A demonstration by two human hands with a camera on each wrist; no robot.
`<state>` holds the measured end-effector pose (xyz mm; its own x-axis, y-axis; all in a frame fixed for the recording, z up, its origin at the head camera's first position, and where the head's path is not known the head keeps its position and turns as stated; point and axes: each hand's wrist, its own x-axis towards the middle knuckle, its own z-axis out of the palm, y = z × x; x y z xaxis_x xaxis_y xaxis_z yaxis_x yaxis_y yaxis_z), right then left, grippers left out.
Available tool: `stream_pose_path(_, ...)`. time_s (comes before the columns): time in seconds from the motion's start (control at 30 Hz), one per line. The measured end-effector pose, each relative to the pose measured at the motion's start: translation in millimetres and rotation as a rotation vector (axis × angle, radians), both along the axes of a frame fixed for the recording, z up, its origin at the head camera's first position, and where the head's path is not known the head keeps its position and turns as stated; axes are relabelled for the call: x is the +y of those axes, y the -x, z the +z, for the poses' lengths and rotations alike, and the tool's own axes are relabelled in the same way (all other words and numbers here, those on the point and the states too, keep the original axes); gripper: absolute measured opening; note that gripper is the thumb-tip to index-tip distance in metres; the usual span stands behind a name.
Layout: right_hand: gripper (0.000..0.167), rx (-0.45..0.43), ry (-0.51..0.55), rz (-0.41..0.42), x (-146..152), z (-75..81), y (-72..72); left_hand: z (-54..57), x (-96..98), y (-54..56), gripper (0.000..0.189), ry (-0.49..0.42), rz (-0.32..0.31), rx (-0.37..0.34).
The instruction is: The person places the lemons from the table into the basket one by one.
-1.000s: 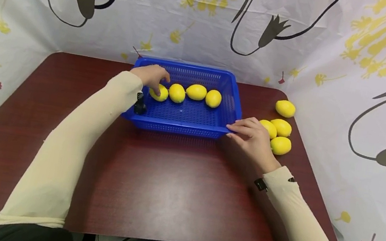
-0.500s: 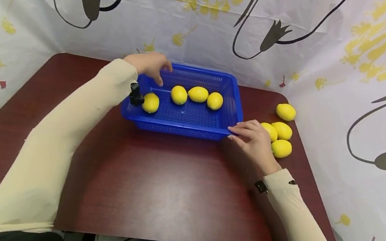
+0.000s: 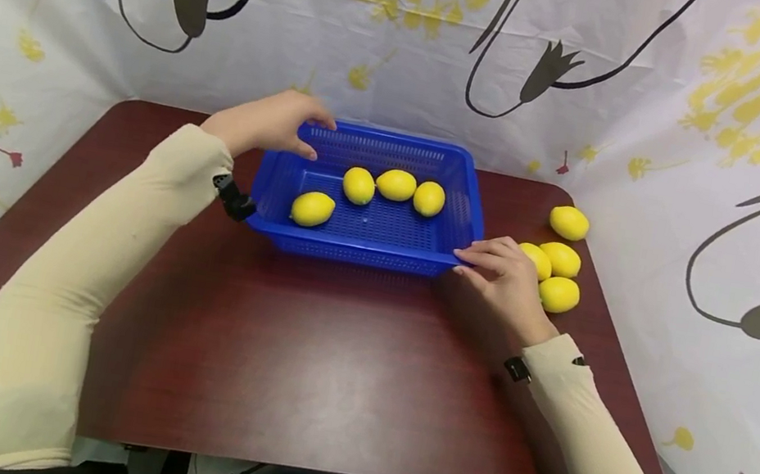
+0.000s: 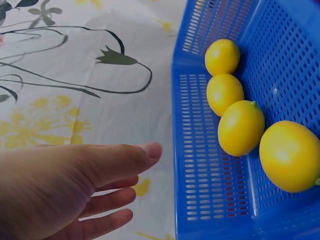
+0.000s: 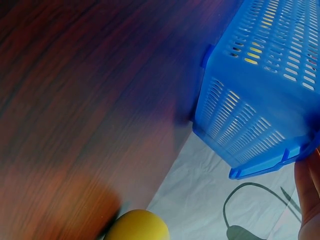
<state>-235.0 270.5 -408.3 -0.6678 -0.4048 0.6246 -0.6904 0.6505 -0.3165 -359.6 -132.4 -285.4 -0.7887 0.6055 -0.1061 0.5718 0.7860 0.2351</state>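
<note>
A blue plastic basket [image 3: 360,244] with slotted walls stands at the back of the table. Inside it, three lemons sit in a row toward the back, and one more lemon [image 3: 313,210] lies apart near the left front. My left hand [image 3: 271,124] is over the basket's back left corner, fingers spread and holding nothing; the left wrist view shows the hand [image 4: 75,185] beside the basket wall. With thumb and fingers, my right hand [image 3: 503,281] pinches the rim at the front right corner. Only part of that hand [image 5: 311,192] shows in the right wrist view.
Several loose lemons [image 3: 569,223] lie on the dark red-brown table [image 3: 328,378] to the right of the basket, close to my right hand. A patterned white cloth [image 3: 414,68] hangs behind the table and along its sides.
My left hand has let go of the leftmost lemon and moved up and left. That lemon has shifted toward the basket's front, then slightly right. My right hand stays at the rim.
</note>
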Motion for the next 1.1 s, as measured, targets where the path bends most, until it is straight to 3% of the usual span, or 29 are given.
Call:
stream_pose_path(0.37, 0.031, 0.0, 0.009, -0.002, -1.4, 1.7, -0.8, -13.1, -25.5, -44.0, 0.052, -0.072, -0.006, 0.165)
stream_pose_path(0.67, 0.032, -0.004, -0.002, -0.009, -1.9, 3.8, -1.1, -40.2, -47.2, -89.8, 0.047, -0.243, -0.017, 0.352)
stream_pose_path(0.87, 0.03, -0.029, -0.063, -0.026, -2.3, 7.5, -2.0, -59.6, -58.3, -113.9, 0.043, -0.308, -0.018, 0.413)
stream_pose_path(1.1, 0.031, -0.079, -0.143, -0.033, -3.7, 14.1, -3.5, -78.2, -63.1, -131.3, 0.04, -0.344, -0.06, 0.45)
